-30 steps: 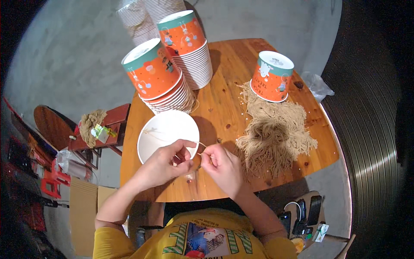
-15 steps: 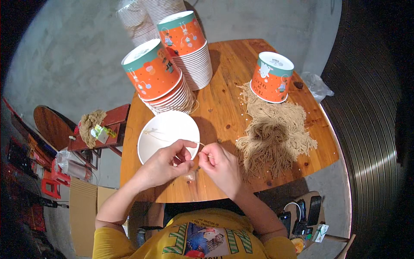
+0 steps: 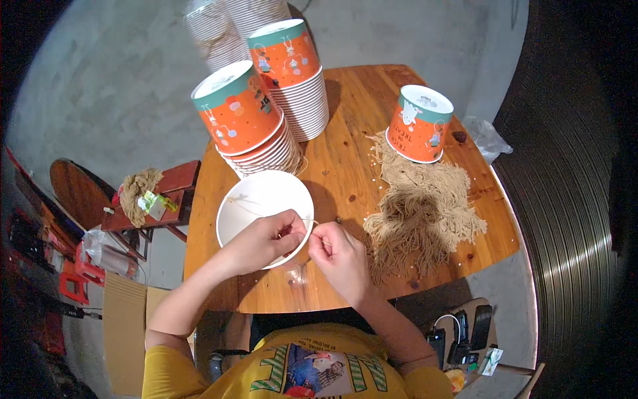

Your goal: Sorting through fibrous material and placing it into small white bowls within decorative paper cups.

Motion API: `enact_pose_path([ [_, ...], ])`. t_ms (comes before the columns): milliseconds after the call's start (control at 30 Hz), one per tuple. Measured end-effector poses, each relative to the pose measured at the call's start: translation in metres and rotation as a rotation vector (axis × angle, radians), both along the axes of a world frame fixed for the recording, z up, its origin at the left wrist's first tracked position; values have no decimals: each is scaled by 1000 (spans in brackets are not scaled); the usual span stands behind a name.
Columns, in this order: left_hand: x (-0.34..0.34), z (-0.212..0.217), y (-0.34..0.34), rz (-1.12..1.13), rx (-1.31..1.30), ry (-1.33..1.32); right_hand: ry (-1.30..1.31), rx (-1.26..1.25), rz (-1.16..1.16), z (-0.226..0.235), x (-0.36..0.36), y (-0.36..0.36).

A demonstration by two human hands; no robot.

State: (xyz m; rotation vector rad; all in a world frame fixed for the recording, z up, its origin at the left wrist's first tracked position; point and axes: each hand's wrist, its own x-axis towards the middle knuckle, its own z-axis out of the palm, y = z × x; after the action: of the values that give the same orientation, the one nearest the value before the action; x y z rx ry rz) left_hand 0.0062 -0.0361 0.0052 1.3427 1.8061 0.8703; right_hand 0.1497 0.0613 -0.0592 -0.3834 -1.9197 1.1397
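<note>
Left grip (image 3: 266,243) and right grip (image 3: 340,258) pinch pale cord (image 3: 312,221) at a white tub's (image 3: 276,188) rim, some inside.

A knotty wooden table (image 3: 352,166) with rounded corners stands over a grey floor (image 3: 163,256), bright glare near its closest edge and shadows across its top. To the left are a dark red bench (image 3: 189,174), a rounded brown board (image 3: 73,189) and a red stool (image 3: 72,278). On the right, a dark ribbed wall (image 3: 565,199) catches a pale streak of light.
</note>
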Motion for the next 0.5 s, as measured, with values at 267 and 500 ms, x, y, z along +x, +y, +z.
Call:
enact_pose_path([
  [267, 1, 10, 1, 126, -17, -69, 36, -89, 97, -2, 5, 11],
  [500, 1, 17, 2, 227, 100, -378, 62, -124, 195, 8, 9, 15],
])
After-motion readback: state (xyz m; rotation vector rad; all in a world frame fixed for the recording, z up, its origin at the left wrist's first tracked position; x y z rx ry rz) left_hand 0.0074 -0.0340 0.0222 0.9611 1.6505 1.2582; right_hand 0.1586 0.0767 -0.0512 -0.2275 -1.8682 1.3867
